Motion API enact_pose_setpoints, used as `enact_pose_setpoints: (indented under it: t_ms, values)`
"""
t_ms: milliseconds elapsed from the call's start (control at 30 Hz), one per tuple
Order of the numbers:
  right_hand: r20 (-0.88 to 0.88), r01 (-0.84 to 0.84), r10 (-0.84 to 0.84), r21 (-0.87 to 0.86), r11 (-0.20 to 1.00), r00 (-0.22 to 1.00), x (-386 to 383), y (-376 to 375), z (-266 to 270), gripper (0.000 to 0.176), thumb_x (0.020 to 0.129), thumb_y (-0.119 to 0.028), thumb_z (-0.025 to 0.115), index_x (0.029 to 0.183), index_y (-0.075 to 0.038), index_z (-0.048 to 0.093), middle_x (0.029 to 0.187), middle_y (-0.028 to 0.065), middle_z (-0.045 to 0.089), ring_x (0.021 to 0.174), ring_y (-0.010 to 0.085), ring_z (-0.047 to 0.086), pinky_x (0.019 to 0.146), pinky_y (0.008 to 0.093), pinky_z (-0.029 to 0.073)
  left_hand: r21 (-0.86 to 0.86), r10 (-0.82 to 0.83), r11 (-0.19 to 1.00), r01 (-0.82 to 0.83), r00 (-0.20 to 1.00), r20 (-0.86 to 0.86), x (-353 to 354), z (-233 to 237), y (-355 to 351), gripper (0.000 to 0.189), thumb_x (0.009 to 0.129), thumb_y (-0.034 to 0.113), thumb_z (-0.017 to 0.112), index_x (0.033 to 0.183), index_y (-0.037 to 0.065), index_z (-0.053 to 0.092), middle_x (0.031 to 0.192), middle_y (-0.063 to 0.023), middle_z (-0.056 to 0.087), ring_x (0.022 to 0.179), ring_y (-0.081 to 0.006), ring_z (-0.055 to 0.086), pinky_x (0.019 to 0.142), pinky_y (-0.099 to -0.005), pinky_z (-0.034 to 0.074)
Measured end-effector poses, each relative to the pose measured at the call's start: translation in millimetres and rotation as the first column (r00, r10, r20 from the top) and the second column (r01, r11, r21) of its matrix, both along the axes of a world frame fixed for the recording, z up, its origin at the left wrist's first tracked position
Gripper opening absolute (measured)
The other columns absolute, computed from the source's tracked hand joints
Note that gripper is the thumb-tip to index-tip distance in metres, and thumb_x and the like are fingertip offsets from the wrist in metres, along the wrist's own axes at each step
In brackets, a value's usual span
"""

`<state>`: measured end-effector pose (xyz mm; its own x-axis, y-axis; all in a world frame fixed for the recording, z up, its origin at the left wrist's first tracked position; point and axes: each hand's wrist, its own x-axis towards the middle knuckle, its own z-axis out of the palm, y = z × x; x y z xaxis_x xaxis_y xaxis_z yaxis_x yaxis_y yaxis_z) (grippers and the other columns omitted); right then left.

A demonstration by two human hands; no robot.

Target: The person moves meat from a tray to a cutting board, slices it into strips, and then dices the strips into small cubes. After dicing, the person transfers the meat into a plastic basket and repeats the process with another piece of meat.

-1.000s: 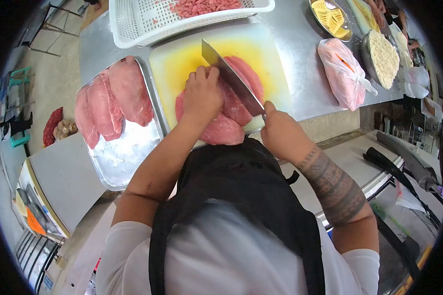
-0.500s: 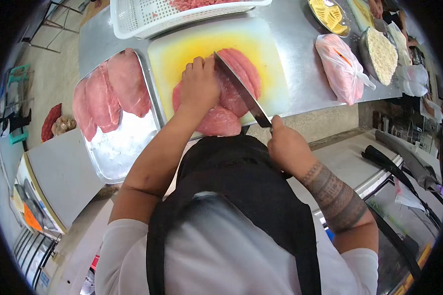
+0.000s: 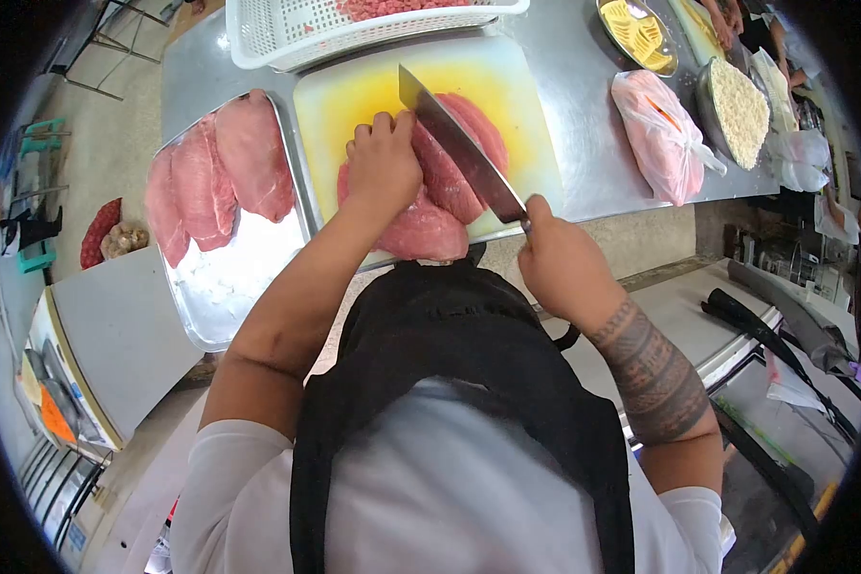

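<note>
A large piece of raw meat (image 3: 429,230) lies on the yellow-stained white cutting board (image 3: 531,105), with thick slices at its right side. My left hand (image 3: 385,165) bears down on the meat, fingers bent and their tips toward the board's far side. In my right hand (image 3: 562,263) is the handle of a long, wide-bladed knife (image 3: 464,143). Its blade slants across the meat along a cut, close to my left fingers, and its tip reaches past the meat over the board. My fingers hide part of the meat's left side.
Left of the board, a metal tray (image 3: 230,301) holds several raw meat pieces (image 3: 201,191). A white perforated basket (image 3: 287,33) with ground meat stands behind. To the right are a tied plastic bag (image 3: 655,134), a bowl of crumbs (image 3: 739,110) and a plate of yellow slices (image 3: 638,33). Another person's hands (image 3: 725,24) show far right.
The knife and my right hand have moved forward, so the tip now extends farther beyond the meat. My left hand stays on the meat. The whole view has shifted slightly.
</note>
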<state>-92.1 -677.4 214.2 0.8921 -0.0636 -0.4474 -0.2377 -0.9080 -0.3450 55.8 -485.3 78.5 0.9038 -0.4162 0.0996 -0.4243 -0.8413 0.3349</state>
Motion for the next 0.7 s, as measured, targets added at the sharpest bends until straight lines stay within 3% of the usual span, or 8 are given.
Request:
enact_pose_setpoints:
  t_ms: [133,300,400,500,600,700]
  values:
    - [-0.048,-0.029,0.032,0.067,0.997,0.998,6,-7,6,0.023,0.091,-0.004,0.058,0.11,0.004,0.048,0.088,0.0316,0.069,0.088,0.0522,0.068,0.079,0.0601,0.054,0.005,-0.015,1.0,0.015,0.999,-0.028,1,3,2,0.044,0.094,0.011,0.055,0.137,0.008,0.062,0.12,-0.0166,0.063,0.108,-0.0402,0.061,0.094,-0.0548,0.049]
    - [0.062,-0.027,0.02,0.112,0.993,0.998,39,7,-57,0.027,0.091,-0.005,0.059,0.114,0.005,0.05,0.089,0.0337,0.068,0.09,0.0524,0.068,0.08,0.0598,0.053,-0.068,0.006,0.998,-0.005,1.0,0.013,1,-6,1,0.042,0.086,0.01,0.059,0.128,0.01,0.061,0.119,-0.0126,0.063,0.105,-0.0382,0.061,0.089,-0.0554,0.047]
    - [0.011,0.08,-0.082,0.13,0.988,0.997,64,27,-71,0.029,0.092,-0.007,0.059,0.118,0.005,0.051,0.092,0.0337,0.07,0.093,0.0516,0.069,0.082,0.0583,0.055,-0.059,0.006,0.998,-0.006,1.0,0.011,2,-7,1,0.042,0.086,0.01,0.06,0.128,0.011,0.061,0.119,-0.0124,0.063,0.107,-0.0381,0.06,0.09,-0.0557,0.047]
    - [0.171,0.04,-0.059,0.113,0.993,0.984,87,41,-95,0.018,0.097,-0.008,0.05,0.108,0.005,0.055,0.09,0.0322,0.071,0.088,0.0502,0.072,0.077,0.057,0.058,-0.037,0.018,0.999,-0.017,1.0,0.007,1,-8,0,0.043,0.086,0.01,0.06,0.129,0.011,0.062,0.119,-0.0128,0.062,0.108,-0.0382,0.06,0.09,-0.0556,0.047]
    - [0.098,-0.005,-0.004,0.086,0.996,0.995,66,26,-73,0.019,0.097,-0.007,0.048,0.112,0.004,0.053,0.091,0.033,0.071,0.089,0.0504,0.072,0.079,0.0591,0.057,-0.056,0.032,0.998,-0.031,0.999,0.014,0,-10,1,0.044,0.086,0.011,0.062,0.13,0.01,0.062,0.12,-0.0133,0.062,0.109,-0.0386,0.059,0.091,-0.0557,0.047]
    - [-0.148,0.05,-0.04,0.065,0.997,0.988,-12,-2,-18,0.03,0.09,-0.003,0.055,0.119,0.004,0.048,0.09,0.0332,0.07,0.088,0.0541,0.069,0.08,0.0632,0.052,-0.066,0.023,0.998,-0.023,1.0,0.006,0,-5,2,0.043,0.087,0.011,0.062,0.13,0.009,0.062,0.118,-0.0139,0.062,0.109,-0.0388,0.059,0.091,-0.0551,0.047]
